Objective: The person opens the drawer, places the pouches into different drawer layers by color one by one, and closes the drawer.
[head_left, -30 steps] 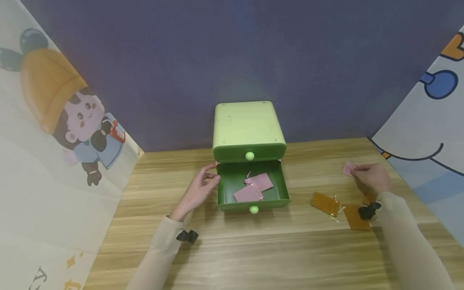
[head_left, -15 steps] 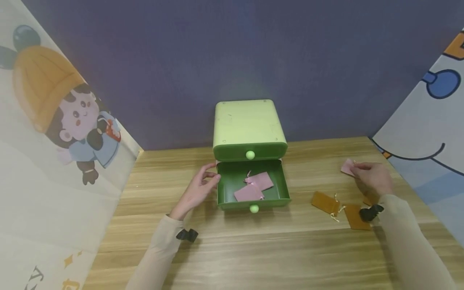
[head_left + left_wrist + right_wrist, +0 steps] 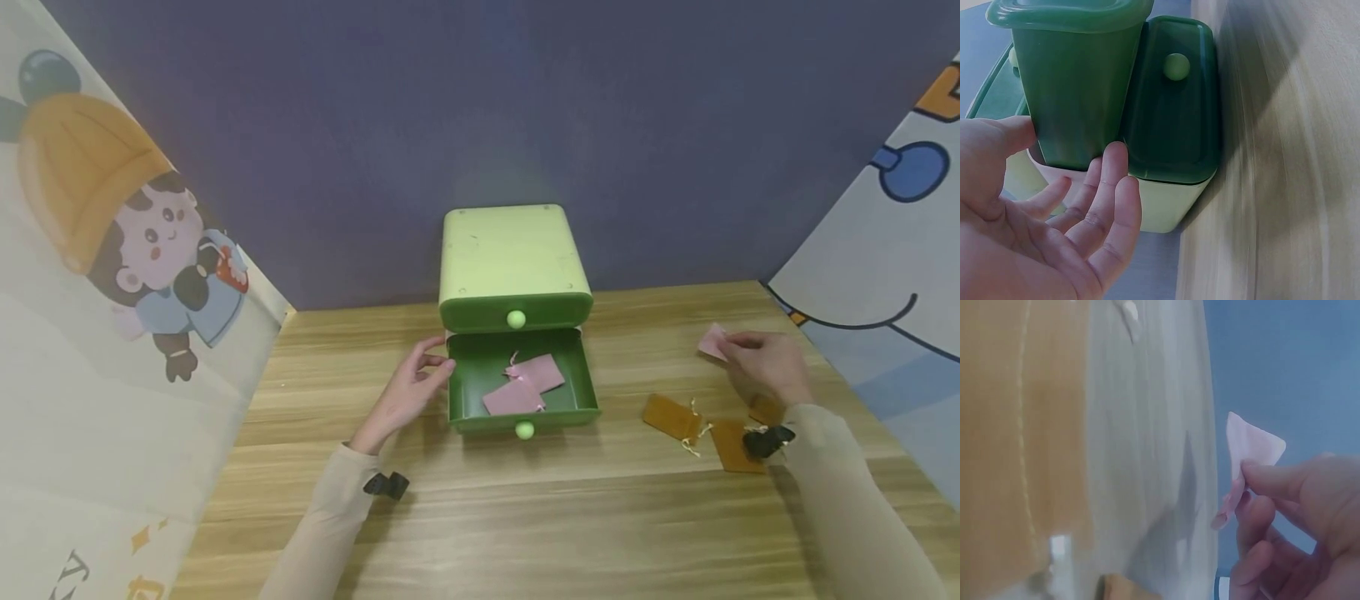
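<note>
My right hand (image 3: 768,367) pinches a small pink pouch (image 3: 713,341) between thumb and fingers, above the right side of the table. In the right wrist view the pouch (image 3: 1254,442) hangs bent at the fingertips. Relaxed fingers of my left hand (image 3: 405,392) rest at the left side of a pulled-out green drawer (image 3: 465,408). The left wrist view has the thumb against the drawer's wall (image 3: 1075,94), fingers spread near its base. Two pink drawstring pouches (image 3: 513,397) lie overlapping inside the drawer.
The drawer belongs to a pale green cabinet (image 3: 513,250) against the back wall; its upper drawer (image 3: 480,315) is pushed in, as is a lower drawer (image 3: 1172,119). Several brown drawstring pouches (image 3: 671,417) lie on the table (image 3: 525,525) under and beside my right forearm.
My right hand has lifted the pink pouch slightly and moved it a little to the left. The left hand stays at the drawer's side.
</note>
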Motion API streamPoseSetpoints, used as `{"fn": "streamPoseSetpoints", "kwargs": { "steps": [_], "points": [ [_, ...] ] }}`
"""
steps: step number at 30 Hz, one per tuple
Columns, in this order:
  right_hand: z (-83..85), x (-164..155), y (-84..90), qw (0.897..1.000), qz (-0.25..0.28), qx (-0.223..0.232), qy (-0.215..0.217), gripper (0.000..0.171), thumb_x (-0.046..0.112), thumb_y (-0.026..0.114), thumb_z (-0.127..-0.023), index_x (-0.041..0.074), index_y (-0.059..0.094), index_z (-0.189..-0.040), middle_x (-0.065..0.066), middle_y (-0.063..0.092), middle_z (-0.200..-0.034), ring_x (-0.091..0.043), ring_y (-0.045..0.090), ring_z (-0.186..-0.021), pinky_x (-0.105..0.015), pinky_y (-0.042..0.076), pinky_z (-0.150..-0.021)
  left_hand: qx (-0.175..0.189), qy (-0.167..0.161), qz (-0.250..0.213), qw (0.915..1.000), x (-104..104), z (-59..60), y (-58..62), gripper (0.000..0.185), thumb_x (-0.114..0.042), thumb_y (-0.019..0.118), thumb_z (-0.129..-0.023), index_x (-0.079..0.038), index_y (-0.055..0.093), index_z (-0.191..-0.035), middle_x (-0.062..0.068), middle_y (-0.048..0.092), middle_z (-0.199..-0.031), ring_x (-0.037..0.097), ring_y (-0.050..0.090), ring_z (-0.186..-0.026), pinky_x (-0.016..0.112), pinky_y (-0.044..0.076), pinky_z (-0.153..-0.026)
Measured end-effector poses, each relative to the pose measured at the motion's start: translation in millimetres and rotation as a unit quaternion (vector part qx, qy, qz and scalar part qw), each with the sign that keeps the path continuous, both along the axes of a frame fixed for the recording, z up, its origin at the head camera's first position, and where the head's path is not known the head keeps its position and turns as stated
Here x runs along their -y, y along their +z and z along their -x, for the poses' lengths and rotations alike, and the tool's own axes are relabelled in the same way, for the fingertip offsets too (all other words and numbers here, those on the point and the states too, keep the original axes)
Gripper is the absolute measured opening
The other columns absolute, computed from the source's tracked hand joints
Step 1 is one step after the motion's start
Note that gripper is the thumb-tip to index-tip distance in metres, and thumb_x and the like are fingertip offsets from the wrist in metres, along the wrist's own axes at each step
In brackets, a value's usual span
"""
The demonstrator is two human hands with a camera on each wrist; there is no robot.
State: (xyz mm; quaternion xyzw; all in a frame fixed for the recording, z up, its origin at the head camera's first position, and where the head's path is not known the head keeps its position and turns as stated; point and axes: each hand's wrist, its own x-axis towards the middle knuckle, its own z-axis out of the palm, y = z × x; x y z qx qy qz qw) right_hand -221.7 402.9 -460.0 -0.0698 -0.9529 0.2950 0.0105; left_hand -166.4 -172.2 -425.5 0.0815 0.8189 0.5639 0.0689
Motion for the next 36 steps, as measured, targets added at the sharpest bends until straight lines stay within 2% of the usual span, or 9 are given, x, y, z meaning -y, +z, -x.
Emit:
{"fn": "streamPoseSetpoints", "kwargs": {
  "steps": [3, 6, 11, 19, 24, 26, 29, 33, 36],
  "points": [
    [-0.1, 3.7, 0.8, 1.0, -0.001, -0.009, 0.005, 0.063, 0.051, 0.06, -0.106, -0.006, 0.07, -0.13, -0.029, 0.077, -0.115, -0.045, 0.071, -0.101, -0.052, 0.057, -0.081, -0.002, -0.003, 0.002, 1.0, 0.7, 0.0, -0.1, 0.06, -0.025, 0.058, -0.111, -0.004, 0.036, -0.162, 0.033, 0.062, -0.14, 0.029, 0.074, -0.097, 0.055, 0.062, -0.089],
    [-0.7, 7.2, 2.1, 1.0, -0.001, -0.009, 0.007, 0.061, 0.05, 0.062, -0.106, -0.005, 0.071, -0.13, -0.021, 0.081, -0.103, -0.032, 0.073, -0.09, -0.04, 0.055, -0.074, -0.002, -0.005, 0.002, 1.0, 0.5, 0.2, 0.0, 0.06, -0.026, 0.058, -0.111, -0.003, 0.036, -0.162, 0.033, 0.062, -0.14, 0.03, 0.074, -0.098, 0.053, 0.062, -0.088],
    [-3.1, 12.8, 5.3, 1.0, -0.005, -0.01, 0.009, 0.059, 0.05, 0.062, -0.105, -0.003, 0.072, -0.129, -0.018, 0.082, -0.102, -0.026, 0.071, -0.09, -0.034, 0.052, -0.072, -0.003, -0.005, 0.002, 1.0, -0.1, -0.5, 0.3, 0.06, -0.025, 0.058, -0.111, -0.002, 0.036, -0.162, 0.034, 0.061, -0.14, 0.03, 0.074, -0.098, 0.052, 0.063, -0.087],
    [-10.3, 24.5, 14.0, 0.999, 0.008, -0.02, 0.024, 0.06, 0.05, 0.064, -0.105, -0.004, 0.072, -0.13, -0.019, 0.081, -0.099, -0.009, 0.066, -0.077, -0.028, 0.048, -0.07, 0.001, -0.003, -0.001, 1.0, 0.0, -1.5, 1.0, 0.061, -0.026, 0.058, -0.111, -0.003, 0.036, -0.162, 0.034, 0.06, -0.141, 0.028, 0.073, -0.098, 0.052, 0.063, -0.089],
    [-14.4, 31.3, 19.1, 0.999, 0.01, -0.035, 0.031, 0.057, 0.048, 0.067, -0.104, -0.003, 0.074, -0.128, -0.015, 0.082, -0.092, -0.012, 0.065, -0.083, -0.029, 0.048, -0.073, 0.001, -0.001, 0.0, 1.0, 0.0, -1.5, 1.4, 0.06, -0.026, 0.058, -0.111, -0.004, 0.036, -0.163, 0.033, 0.061, -0.141, 0.026, 0.073, -0.097, 0.052, 0.063, -0.089],
    [-16.5, 35.1, 21.3, 0.999, 0.012, -0.041, 0.034, 0.055, 0.046, 0.068, -0.104, -0.003, 0.074, -0.127, -0.013, 0.082, -0.09, -0.011, 0.064, -0.084, -0.03, 0.049, -0.074, 0.001, -0.001, 0.0, 1.0, 1.1, -2.3, 2.1, 0.06, -0.026, 0.058, -0.111, -0.005, 0.036, -0.163, 0.033, 0.061, -0.141, 0.025, 0.073, -0.097, 0.051, 0.063, -0.088],
    [-19.7, 41.4, 24.2, 0.998, 0.013, -0.043, 0.035, 0.054, 0.046, 0.067, -0.104, -0.002, 0.074, -0.127, -0.013, 0.082, -0.092, -0.016, 0.068, -0.087, -0.033, 0.05, -0.076, 0.001, -0.002, -0.001, 1.0, 3.3, -3.2, 2.4, 0.06, -0.026, 0.058, -0.111, -0.005, 0.036, -0.163, 0.033, 0.061, -0.14, 0.026, 0.073, -0.097, 0.052, 0.063, -0.089],
    [-25.4, 52.2, 28.9, 0.999, 0.016, -0.04, 0.032, 0.056, 0.049, 0.067, -0.104, -0.001, 0.074, -0.128, -0.021, 0.081, -0.106, -0.036, 0.07, -0.105, -0.042, 0.053, -0.082, 0.0, -0.002, -0.001, 1.0, 6.6, -4.4, 3.0, 0.059, -0.025, 0.058, -0.111, -0.005, 0.036, -0.163, 0.033, 0.062, -0.139, 0.029, 0.073, -0.096, 0.054, 0.063, -0.089],
    [-29.7, 60.4, 32.1, 0.998, 0.026, -0.038, 0.039, 0.056, 0.049, 0.066, -0.104, -0.001, 0.074, -0.128, -0.027, 0.076, -0.12, -0.045, 0.067, -0.117, -0.051, 0.054, -0.088, 0.002, -0.001, -0.004, 1.0, 8.5, -5.7, 3.6, 0.059, -0.025, 0.058, -0.111, -0.006, 0.036, -0.163, 0.032, 0.062, -0.139, 0.029, 0.073, -0.096, 0.055, 0.063, -0.089]
  ]
}}
